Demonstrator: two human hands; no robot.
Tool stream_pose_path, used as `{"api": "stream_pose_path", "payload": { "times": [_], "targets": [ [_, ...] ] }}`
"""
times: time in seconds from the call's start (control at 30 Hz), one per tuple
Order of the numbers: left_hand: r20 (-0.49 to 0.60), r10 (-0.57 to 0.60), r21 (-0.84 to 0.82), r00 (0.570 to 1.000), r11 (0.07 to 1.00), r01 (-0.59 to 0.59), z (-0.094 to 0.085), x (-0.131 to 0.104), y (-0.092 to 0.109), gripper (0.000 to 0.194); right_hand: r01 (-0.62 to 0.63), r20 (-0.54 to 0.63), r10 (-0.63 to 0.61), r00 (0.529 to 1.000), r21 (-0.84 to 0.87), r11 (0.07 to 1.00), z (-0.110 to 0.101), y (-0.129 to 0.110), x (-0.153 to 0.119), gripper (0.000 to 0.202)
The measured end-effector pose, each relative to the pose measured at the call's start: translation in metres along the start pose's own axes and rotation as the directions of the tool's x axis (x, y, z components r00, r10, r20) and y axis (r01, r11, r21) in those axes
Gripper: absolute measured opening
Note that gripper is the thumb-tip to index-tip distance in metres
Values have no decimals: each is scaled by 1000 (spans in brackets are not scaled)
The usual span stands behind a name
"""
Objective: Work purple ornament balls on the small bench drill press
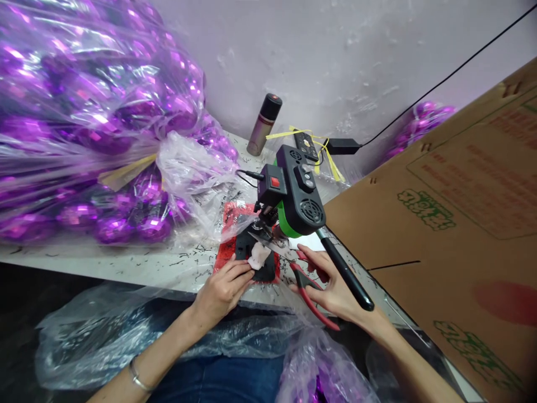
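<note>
The left hand [222,285] has a narrow grip, fingertips closed at the near edge of a small, crumpled, pinkish-white lump [259,256] whose material cannot be told. The lump sits over a black, flat base plate [265,274], in front of a black, vented machine with green trim [300,190]. The right hand [327,282] holds a pair of metal-bladed scissors with red-and-black handles [308,299]; how far the blades stand apart cannot be told.

Principal hazard: the blades lie just beside the lump, pointing across it near the left fingertips — a slip or over-long cut could nick a finger. The fingers hold only the edge, so the lump could likely twist or slide under blade pressure.

Second: the long, black lever [346,268] passes above the right wrist; a lifted arm could knock it and may shift the machine.

Third: loose film from the clear plastic bag of shiny purple balls [104,112] reaches the red, flat sheet [229,224] by the plate, and could snag on the blades.

Housekeeping: short, thin black scraps [178,261] litter the white desk [138,254] — these could stick to the lump.
</note>
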State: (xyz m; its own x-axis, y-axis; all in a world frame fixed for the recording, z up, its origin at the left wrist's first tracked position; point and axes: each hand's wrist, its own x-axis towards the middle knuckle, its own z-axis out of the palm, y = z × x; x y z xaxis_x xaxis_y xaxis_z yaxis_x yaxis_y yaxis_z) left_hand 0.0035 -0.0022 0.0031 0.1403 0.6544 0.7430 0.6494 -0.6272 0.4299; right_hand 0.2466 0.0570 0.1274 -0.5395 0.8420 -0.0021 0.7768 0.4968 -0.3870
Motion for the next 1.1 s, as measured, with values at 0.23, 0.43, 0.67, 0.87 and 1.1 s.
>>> {"api": "stream_pose_path", "payload": {
  "times": [0.23,0.43,0.67,0.87,1.1],
  "targets": [
    [14,4,-11,1000,1000,-4,1,-3,-4,17,50,-34,-56,998,-152,987,3,-12,15,66],
    [28,8,-16,1000,1000,-7,0,-2,-4,19,56,-66,-64,996,-108,993,7,-8,6,58],
    [25,-6,-24,1000,1000,7,0,-1,-3,18,32,-21,-32,999,-27,999,6,-2,-1,53],
    [39,28,-6,999,1000,-28,-1,1,-3,18,28,-70,-34,997,-90,996,13,-9,13,60],
    [49,38,11,998,999,-38,-2,2,-4,17,27,-81,-33,996,-71,997,10,-13,10,58]
  ]
}}
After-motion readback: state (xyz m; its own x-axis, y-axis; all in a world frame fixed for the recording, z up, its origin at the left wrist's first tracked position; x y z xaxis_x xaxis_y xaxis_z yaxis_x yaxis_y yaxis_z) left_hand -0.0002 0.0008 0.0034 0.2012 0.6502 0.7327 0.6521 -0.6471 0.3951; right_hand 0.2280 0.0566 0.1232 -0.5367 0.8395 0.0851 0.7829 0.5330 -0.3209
